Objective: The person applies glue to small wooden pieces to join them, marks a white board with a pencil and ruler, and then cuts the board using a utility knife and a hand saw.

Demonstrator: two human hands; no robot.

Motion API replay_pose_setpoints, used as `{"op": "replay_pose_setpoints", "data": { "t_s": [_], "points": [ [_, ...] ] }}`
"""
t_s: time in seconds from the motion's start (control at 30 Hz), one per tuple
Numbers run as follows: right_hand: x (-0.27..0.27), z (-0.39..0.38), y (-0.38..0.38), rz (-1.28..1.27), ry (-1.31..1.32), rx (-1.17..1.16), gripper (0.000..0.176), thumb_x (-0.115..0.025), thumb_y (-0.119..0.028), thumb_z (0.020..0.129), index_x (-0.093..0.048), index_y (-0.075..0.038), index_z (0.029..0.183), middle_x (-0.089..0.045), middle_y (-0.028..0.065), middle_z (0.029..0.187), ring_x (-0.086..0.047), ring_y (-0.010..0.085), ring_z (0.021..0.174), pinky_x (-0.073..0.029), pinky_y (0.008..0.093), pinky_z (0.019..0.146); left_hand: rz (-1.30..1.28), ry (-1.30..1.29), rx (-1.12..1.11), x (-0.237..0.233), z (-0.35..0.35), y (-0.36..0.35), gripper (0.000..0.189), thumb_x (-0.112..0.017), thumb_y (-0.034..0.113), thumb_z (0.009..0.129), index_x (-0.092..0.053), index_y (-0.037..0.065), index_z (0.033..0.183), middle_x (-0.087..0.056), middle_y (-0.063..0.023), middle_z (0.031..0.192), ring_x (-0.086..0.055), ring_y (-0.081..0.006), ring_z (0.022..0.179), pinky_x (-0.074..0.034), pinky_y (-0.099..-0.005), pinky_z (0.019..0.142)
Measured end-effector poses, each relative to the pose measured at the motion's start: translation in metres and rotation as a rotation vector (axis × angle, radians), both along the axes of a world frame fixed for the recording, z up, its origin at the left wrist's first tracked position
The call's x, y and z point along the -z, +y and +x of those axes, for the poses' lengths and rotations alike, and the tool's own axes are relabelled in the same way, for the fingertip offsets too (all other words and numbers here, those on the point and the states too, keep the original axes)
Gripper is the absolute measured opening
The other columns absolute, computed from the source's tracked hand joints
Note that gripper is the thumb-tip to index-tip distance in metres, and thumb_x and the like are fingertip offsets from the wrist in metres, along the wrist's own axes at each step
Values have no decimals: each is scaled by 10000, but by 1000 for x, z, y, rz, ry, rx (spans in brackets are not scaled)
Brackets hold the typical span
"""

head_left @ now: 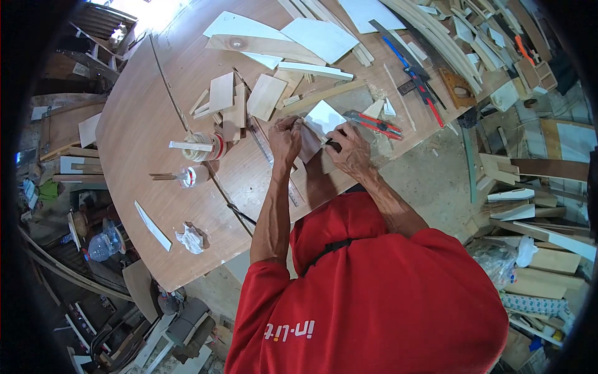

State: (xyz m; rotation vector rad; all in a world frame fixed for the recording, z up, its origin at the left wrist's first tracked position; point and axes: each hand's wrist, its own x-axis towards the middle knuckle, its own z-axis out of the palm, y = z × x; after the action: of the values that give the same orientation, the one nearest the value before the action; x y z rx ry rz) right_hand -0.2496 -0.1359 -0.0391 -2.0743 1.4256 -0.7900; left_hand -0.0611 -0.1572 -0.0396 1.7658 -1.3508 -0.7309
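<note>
Between my two hands is a small thin panel [309, 144], tilted over the table's near edge. My left hand [286, 138] is closed, its fingertips pinched at the panel's upper left corner. My right hand [350, 151] curls its fingers at the panel's right side; a small dark thing shows at its fingers, too hidden to name. Just beyond lies a white-faced board [325, 117]. A red and black utility knife [375, 124] rests right of my right hand. A clear ruler [260, 142] lies by my left wrist.
On the wooden table [124, 162] stand a jar [208, 146] with a white stick across it and a smaller jar [194, 176] holding thin sticks. Crumpled tissue [190, 238] lies near. Board offcuts [266, 96] and a blue-red bar clamp [418, 81] fill the far side.
</note>
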Motion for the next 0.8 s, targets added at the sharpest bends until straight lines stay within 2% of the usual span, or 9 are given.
{"op": "replay_pose_setpoints", "data": {
  "t_s": [0.33,0.4,0.5,0.63,0.73,0.8],
  "points": [
    [8,8,3,-112,25,44,221,-690,-201,719,-644,-74,894,-544,111,900,-549,312,873,-491,424,747,-31,18,4,3,-1,0,186,-625,152,826,-711,20,924,-677,-192,849,-639,-330,813,-481,-367,744],
    [11,9,3,-102,26,47,209,-683,-201,720,-638,-73,878,-544,114,893,-547,313,867,-489,427,746,56,35,-32,1,-2,-1,184,-628,153,825,-709,17,919,-674,-193,835,-643,-321,784,-478,-358,722],
    [14,10,3,-82,31,56,191,-673,-202,721,-626,-71,852,-546,118,883,-543,315,861,-485,432,747,-7,41,-28,0,-3,0,183,-622,151,829,-707,15,918,-670,-191,813,-645,-313,755,-472,-351,705],
    [15,11,3,-61,70,68,195,-667,-203,722,-614,-64,849,-553,122,886,-539,317,871,-478,435,763,31,59,-48,-4,-4,-1,184,-621,161,831,-707,17,907,-668,-193,808,-647,-313,742,-474,-351,687],
    [13,12,4,-33,42,72,220,-675,-207,715,-614,-54,862,-556,126,889,-541,316,888,-475,432,775,117,-3,-32,-8,-4,1,223,-625,186,838,-700,1,936,-681,-184,803,-652,-313,748,-481,-357,685],
    [9,12,4,-32,26,61,254,-678,-205,714,-603,-49,899,-561,130,904,-542,317,893,-473,433,781,-3,48,-32,-9,-5,3,326,-624,218,850,-661,-36,1050,-695,-196,870,-658,-313,754,-498,-374,700]
  ]
}}
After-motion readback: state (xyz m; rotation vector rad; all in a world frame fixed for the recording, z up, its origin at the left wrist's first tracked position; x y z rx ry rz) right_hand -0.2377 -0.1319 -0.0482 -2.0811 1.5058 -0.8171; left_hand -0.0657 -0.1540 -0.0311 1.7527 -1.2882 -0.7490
